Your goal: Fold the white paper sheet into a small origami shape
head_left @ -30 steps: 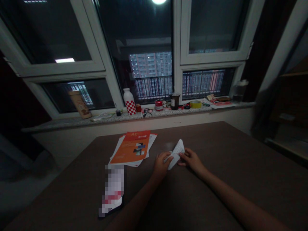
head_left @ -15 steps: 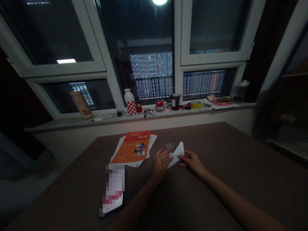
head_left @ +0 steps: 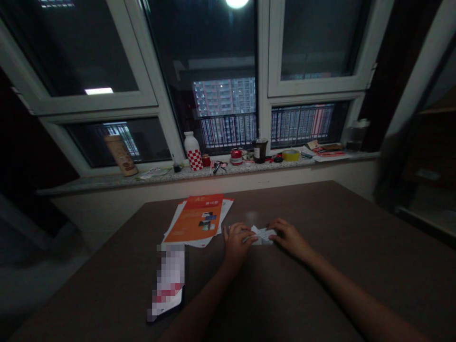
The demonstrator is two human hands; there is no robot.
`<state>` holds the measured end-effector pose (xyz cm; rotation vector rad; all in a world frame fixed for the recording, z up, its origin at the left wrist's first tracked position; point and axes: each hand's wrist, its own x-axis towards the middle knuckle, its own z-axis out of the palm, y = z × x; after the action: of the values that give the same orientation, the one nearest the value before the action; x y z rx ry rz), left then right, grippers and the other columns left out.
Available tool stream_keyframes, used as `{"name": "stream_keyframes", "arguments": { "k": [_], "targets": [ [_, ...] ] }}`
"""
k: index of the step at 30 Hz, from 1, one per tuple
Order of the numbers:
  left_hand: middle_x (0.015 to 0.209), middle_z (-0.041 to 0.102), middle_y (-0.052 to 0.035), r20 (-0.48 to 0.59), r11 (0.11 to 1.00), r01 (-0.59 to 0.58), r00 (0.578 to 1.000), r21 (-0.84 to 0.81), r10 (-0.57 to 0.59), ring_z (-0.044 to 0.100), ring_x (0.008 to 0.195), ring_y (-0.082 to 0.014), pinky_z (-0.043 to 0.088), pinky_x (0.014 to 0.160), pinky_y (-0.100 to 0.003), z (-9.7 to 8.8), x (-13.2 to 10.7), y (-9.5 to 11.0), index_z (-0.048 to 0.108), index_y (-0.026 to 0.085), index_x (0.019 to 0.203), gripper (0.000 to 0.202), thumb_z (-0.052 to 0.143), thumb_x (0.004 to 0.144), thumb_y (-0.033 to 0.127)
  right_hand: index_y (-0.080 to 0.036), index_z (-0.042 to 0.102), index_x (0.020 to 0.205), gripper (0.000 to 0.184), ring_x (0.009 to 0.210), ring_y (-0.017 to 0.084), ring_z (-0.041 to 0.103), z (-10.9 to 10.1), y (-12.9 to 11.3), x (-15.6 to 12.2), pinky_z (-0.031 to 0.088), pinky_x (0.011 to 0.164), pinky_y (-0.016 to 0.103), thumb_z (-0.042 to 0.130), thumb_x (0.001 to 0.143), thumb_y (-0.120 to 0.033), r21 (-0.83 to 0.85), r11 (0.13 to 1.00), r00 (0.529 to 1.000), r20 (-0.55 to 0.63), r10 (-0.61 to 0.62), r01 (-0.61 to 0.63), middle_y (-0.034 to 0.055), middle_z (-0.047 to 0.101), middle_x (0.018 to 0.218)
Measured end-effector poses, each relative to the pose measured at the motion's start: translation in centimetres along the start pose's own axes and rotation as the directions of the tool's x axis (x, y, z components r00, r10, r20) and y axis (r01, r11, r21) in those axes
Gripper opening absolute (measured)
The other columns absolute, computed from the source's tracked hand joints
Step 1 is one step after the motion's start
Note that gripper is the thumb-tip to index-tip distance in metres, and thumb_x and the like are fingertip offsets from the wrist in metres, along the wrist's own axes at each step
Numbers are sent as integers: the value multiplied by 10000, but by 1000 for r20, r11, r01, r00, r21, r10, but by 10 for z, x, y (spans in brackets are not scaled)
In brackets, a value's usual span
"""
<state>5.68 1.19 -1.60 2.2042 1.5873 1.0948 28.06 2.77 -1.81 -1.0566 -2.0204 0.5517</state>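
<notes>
A small folded sheet of paper (head_left: 262, 235), white with faint print, lies low over the dark table between my two hands. My left hand (head_left: 238, 244) grips its left end, thumb toward me and fingers on the far side. At the right end, my right hand (head_left: 288, 236) pinches the paper between thumb and fingers. The fingers cover both ends of the sheet, so its full outline is hidden.
An orange booklet (head_left: 195, 221) rests on loose white sheets left of my hands. Nearer me lies a phone (head_left: 167, 285) with a blurred screen. Along the windowsill stand a checkered bottle (head_left: 193, 152), a tan tumbler (head_left: 121, 156), a dark cup (head_left: 260, 151) and yellow tape (head_left: 290, 155).
The folded paper has gone from a raised, pointed triangle to a lower, flatter shape. My right hand has shifted slightly right and turned, its fingers now over the paper's far side.
</notes>
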Motion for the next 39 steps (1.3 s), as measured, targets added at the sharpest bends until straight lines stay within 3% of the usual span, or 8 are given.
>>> {"name": "stream_keyframes", "arguments": {
  "k": [7,13,18,21,25,28,32,39],
  "targets": [
    [1048,685,-16,-132,994,39,991,98,-26,562,1091,-221,190,1118,-510,-14,2,-1,727,269,927,133,600,896,296,-196,636,882,98,957,192,570,0,1,-2,468,873,318,571,837,-137,-158,986,995,-79,-59,46,58,547,1008],
    [1195,626,-56,-182,990,48,983,136,-22,544,1152,-244,289,1089,-482,-13,2,-2,711,256,1054,252,652,820,184,-191,595,793,140,895,160,571,1,-2,-5,469,812,277,516,838,-84,-249,967,997,-33,-66,56,54,506,1029],
    [1171,692,-49,-45,990,123,992,68,-120,602,1127,-244,178,1143,-550,-10,1,-7,692,263,1120,260,556,899,243,-200,592,838,20,884,170,571,-2,-8,-5,474,796,282,604,846,-213,-184,982,999,2,-54,53,45,540,973],
    [1115,724,-42,20,992,126,992,7,-126,645,1069,-230,200,1144,-535,-8,1,-10,715,253,1068,253,502,932,265,-198,584,868,113,779,164,578,-2,-7,-4,477,714,275,564,895,-306,-189,982,1000,-27,8,-13,33,584,881],
    [1125,724,-39,53,993,121,991,-7,-120,644,1083,-230,227,1140,-516,-6,3,-10,713,256,1075,250,511,928,262,-220,620,1122,243,956,196,624,1,-5,-4,489,826,305,494,937,-315,-267,963,999,-47,12,-24,75,653,1064],
    [1097,735,-37,55,992,123,991,21,-124,661,1051,-223,134,1167,-531,-6,3,-9,722,256,1047,248,503,933,235,-243,684,1108,296,1002,213,645,4,-7,-4,491,868,316,439,967,-333,-388,920,998,-19,53,-56,73,697,1091],
    [1048,751,-31,24,992,117,993,55,-118,682,999,-216,98,1171,-527,-9,1,-5,737,262,1003,237,517,927,218,-235,740,1007,309,909,223,689,7,-11,-3,510,791,295,449,967,-330,-517,845,990,-30,139,-134,80,747,985],
    [1040,753,-31,-5,987,134,991,91,-134,685,995,-225,106,1166,-529,-10,2,-6,749,280,979,216,551,905,235,-245,751,998,289,886,226,706,7,-11,-3,515,774,292,469,952,-296,-502,860,995,-38,89,-96,72,758,985]
  ]
}}
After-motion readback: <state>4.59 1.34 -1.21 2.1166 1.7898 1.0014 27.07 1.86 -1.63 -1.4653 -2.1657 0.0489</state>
